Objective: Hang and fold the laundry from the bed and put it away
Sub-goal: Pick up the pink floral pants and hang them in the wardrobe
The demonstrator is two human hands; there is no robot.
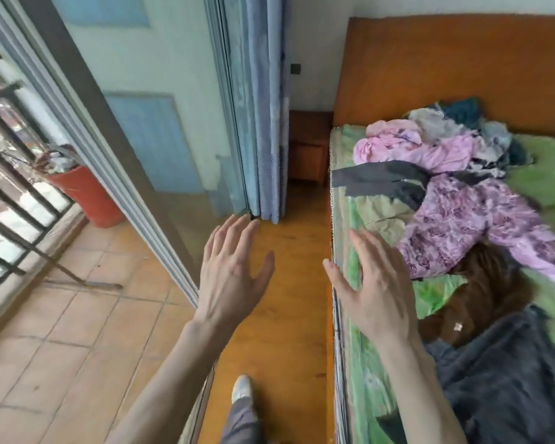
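Note:
A heap of laundry [442, 161] lies on the bed [548, 181], which has a green sheet and an orange headboard. In the heap are pink and purple floral garments [462, 225], a dark grey piece [382, 179], a brown furry garment [484, 290] and a dark grey blanket [500, 379] nearer me. My left hand [234, 274] is raised over the wooden floor, fingers spread, holding nothing. My right hand [372, 283] is spread above the bed's left edge, also holding nothing and short of the heap.
A narrow strip of wooden floor [289, 283] runs between the bed and a sliding glass door [135, 174]. Blue curtains [263, 123] hang at the door's far end. A wooden nightstand [308, 145] stands beyond. On the tiled balcony is an orange bucket [90, 197] by railings.

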